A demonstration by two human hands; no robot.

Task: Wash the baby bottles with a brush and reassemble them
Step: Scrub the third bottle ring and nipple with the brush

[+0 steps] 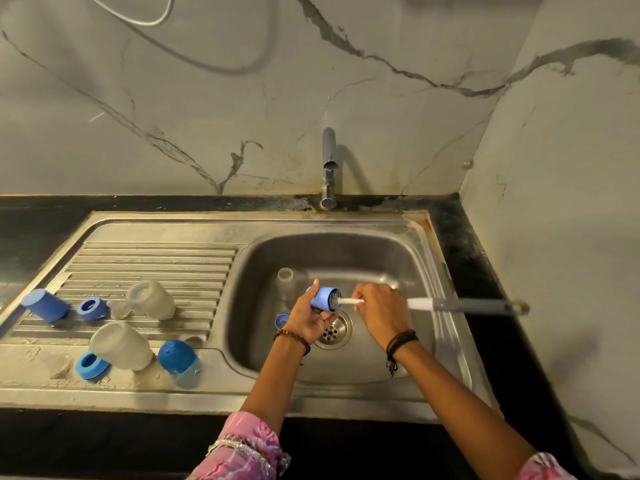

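My left hand (308, 317) grips a light blue bottle cap (325, 298) over the sink basin, its opening turned to the right. My right hand (379, 311) grips the bottle brush (460, 304) by its white stem, with the brush head pushed inside the cap and the grey handle sticking out to the right. A clear bottle (285, 284) stands in the basin behind the cap. A blue ring (282, 320) lies in the basin beside my left wrist.
The steel sink (346, 223) has a drainboard on the left holding two frosted bottles (150, 299) (121, 346), a dark blue cap (46, 305), two blue rings (91, 308) (90, 366), a blue dome cap (177, 356) and clear nipples. The tap (328, 168) is not running. Drain (332, 332) below my hands.
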